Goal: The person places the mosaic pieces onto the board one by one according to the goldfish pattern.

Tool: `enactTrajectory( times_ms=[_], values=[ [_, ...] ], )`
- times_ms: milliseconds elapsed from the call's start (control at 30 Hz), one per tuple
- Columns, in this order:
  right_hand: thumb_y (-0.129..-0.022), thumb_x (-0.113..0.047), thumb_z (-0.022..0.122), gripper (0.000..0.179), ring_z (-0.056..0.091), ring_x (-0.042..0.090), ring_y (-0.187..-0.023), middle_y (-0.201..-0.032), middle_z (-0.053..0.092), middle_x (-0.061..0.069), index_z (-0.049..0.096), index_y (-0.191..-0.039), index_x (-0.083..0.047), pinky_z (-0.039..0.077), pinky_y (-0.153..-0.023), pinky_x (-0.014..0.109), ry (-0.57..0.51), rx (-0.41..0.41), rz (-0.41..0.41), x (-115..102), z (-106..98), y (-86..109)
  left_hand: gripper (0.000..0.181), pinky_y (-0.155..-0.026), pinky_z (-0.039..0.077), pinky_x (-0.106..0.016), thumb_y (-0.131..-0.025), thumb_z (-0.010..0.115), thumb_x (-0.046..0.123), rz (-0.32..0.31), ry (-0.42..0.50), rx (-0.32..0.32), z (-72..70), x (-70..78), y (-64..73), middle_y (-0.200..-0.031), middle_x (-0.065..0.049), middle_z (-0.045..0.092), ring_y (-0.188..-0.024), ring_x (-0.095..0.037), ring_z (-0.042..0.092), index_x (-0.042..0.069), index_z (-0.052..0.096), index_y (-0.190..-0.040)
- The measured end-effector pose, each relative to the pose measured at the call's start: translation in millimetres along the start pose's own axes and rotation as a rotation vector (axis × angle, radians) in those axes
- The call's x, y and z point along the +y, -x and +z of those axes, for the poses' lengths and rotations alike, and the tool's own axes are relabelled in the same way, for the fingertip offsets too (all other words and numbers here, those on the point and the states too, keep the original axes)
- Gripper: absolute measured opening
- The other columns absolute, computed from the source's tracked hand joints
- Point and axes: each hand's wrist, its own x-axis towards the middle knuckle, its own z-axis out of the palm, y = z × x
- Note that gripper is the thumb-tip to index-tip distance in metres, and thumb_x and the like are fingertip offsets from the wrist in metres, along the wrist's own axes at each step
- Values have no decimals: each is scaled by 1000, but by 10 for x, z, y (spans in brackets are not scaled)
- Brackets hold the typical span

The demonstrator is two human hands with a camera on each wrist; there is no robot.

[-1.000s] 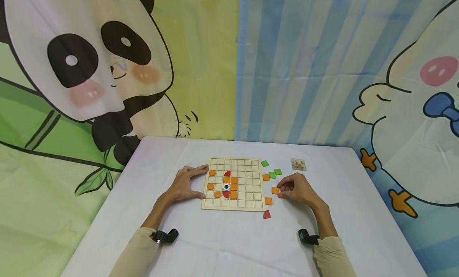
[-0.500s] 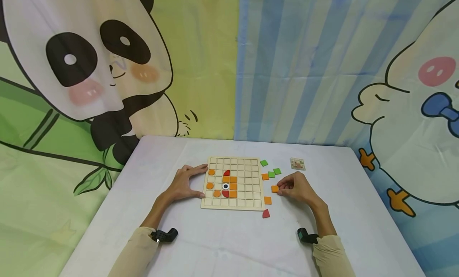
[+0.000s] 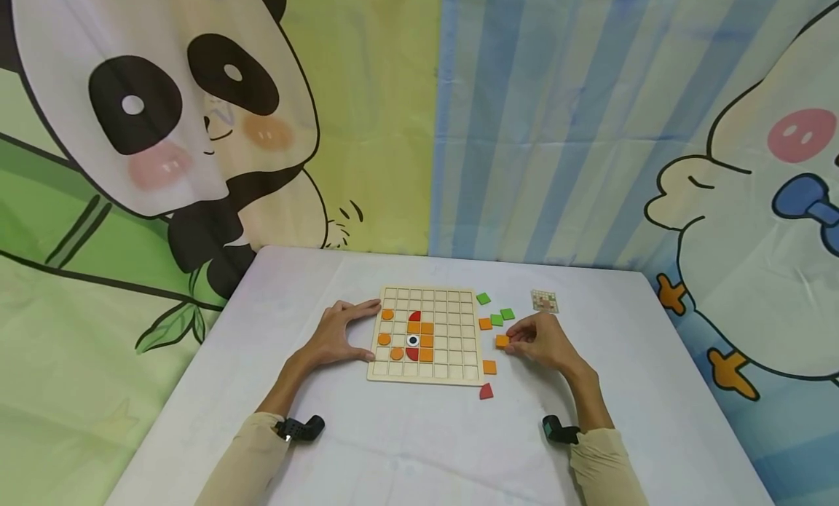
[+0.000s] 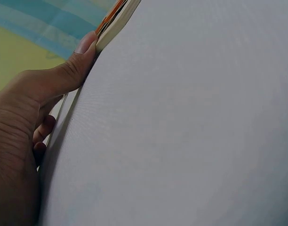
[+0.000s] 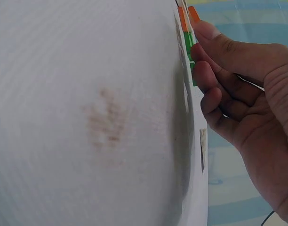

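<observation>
A wooden grid board (image 3: 455,331) lies on the table, holding orange discs, orange square tiles, red quarter-round tiles and one eye tile (image 3: 412,341). My left hand (image 3: 334,337) rests against the board's left edge, thumb and index finger spread wide apart. In the left wrist view its thumb (image 4: 71,70) touches the board's rim. Right of the board, my right hand (image 3: 540,340) pinches an orange square tile (image 3: 502,342) between thumb and fingertips. The right wrist view shows that tile (image 5: 194,14) tilted at the thumb tip, lifted off the table.
Loose green tiles (image 3: 497,319) lie along the board's right side. Two orange tiles, one upper (image 3: 485,324) and one lower (image 3: 489,368), and a red tile (image 3: 486,392) lie there too. A small pattern card (image 3: 544,301) is farther back. A patterned cloth hangs behind the table.
The right hand has raised the orange tile slightly, away from me. The left hand and the board have stayed put.
</observation>
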Motion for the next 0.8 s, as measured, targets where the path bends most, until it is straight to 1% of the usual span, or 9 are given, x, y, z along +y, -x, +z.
enactTrajectory(
  times_ms=[200,367,500,633,800],
  values=[
    [-86,-5,92,20,68,17,-79,-92,82,6,85,-105,-2,56,-72,23,8,67,-65,-44,-11,-29,112,-98,33,-46,-63,101,59,-17,2,-15,-2,8,-9,-170,5,52,-115,-17,50,25,58,-160],
    [-86,-4,92,21,68,17,-78,-90,82,7,84,-104,1,56,-72,23,1,73,-103,-94,-12,-83,112,-99,33,-47,-63,102,58,-23,10,-19,-2,-3,-11,-171,6,51,-115,-18,50,26,57,-160],
    [-84,-1,92,19,69,15,-75,-88,82,9,84,-102,3,56,-69,24,-15,79,-144,-135,18,-125,112,-100,32,-47,-63,102,59,-23,11,-17,-3,-5,-6,-171,8,50,-116,-18,49,27,57,-160],
    [-85,-2,92,20,69,12,-75,-89,83,10,84,-102,3,56,-68,23,-23,68,-156,-155,54,-168,112,-100,32,-47,-62,102,59,-31,9,-17,-6,-2,2,-171,10,50,-116,-17,49,28,57,-160],
    [-84,-4,93,22,68,11,-76,-90,83,8,84,-103,3,55,-69,23,-30,56,-134,-171,93,-212,111,-102,32,-49,-64,102,56,-28,5,-22,-7,4,-9,-172,7,49,-119,-19,49,27,57,-161]
  ],
)
